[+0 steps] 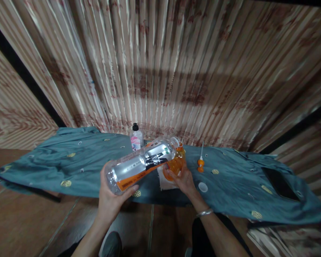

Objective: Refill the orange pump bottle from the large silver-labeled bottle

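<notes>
Tilted to the right, a large clear plastic bottle (pixel 141 162) with a silver and orange label rests in my left hand (pixel 115 196), which wraps round its base. Its mouth lies at the top of a small orange see-through bottle (pixel 178 159). I cannot tell whether liquid is flowing between them. My right hand (pixel 183 178) is closed round the orange bottle. Under that bottle lies a pale folded cloth (pixel 164 182). To the right stands an orange pump top (pixel 200 164) with a thin tube pointing up, and nearer me lies a white round cap (pixel 203 187).
A clear bottle with a black cap (pixel 136 137) and pink label stands behind the large bottle. A dark phone-like slab (pixel 280 183) lies at the right. Everything sits on a green patterned cloth (pixel 91 157) over a table. Striped curtains (pixel 160 71) hang behind.
</notes>
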Demonstrator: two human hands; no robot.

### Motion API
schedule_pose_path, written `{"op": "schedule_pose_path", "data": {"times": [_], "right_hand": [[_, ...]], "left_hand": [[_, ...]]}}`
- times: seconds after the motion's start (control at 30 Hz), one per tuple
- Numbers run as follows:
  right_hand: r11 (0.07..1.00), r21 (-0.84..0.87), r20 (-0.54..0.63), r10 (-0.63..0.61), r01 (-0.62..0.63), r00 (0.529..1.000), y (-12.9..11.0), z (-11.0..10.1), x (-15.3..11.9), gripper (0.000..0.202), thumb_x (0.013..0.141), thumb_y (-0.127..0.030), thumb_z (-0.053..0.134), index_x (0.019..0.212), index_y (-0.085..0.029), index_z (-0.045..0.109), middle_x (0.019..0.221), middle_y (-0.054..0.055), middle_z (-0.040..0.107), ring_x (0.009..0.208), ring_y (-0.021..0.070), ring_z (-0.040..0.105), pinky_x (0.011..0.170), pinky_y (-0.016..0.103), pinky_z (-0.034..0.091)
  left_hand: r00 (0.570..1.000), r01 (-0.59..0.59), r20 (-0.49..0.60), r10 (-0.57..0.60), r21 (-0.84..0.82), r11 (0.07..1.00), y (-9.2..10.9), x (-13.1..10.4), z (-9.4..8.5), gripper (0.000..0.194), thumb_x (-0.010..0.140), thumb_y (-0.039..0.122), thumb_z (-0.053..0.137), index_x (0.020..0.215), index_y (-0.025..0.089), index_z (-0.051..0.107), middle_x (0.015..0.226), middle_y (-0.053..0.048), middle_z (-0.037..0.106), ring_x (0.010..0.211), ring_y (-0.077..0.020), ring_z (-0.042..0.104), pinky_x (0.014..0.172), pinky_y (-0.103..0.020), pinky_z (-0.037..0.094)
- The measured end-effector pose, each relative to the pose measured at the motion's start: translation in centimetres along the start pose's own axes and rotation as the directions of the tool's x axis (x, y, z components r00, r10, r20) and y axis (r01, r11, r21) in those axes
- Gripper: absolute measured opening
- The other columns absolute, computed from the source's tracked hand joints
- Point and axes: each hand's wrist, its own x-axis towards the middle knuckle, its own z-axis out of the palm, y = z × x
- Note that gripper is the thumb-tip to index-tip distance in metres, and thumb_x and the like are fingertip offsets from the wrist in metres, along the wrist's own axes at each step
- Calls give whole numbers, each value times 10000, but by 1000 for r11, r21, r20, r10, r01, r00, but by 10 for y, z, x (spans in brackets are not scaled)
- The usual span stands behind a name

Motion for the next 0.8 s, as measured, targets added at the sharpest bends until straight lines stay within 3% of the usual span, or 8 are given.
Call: {"op": "schedule_pose_path", "data": {"times": [0.13,0.3,0.8], "right_hand": [[1000,-16,-1,9,-10,1000,0,0,1,701,795,-514,759,1393,-193,585,1248,138,815,1184,361,788,1030,512,628],[999,-47,-7,4,-5,1000,0,-1,1,677,802,-501,800,1381,-212,601,1204,118,828,1132,350,805,984,478,642],[1000,7,-19,28,-28,999,0,1,2,632,781,-470,809,1323,-212,612,1211,142,829,1132,372,809,1005,519,646]], "left_hand": [[997,-19,82,15,55,998,-1,10,-5,963,487,455,1020,1314,251,571,1321,-130,671,1259,-404,701,1122,-592,567],[997,-71,28,71,12,997,-7,14,-4,972,507,494,1009,1339,263,564,1324,-133,674,1225,-406,715,1098,-620,580],[997,-66,35,66,22,998,-13,16,1,944,522,507,989,1334,240,587,1346,-124,675,1234,-373,709,1099,-559,587]]}}
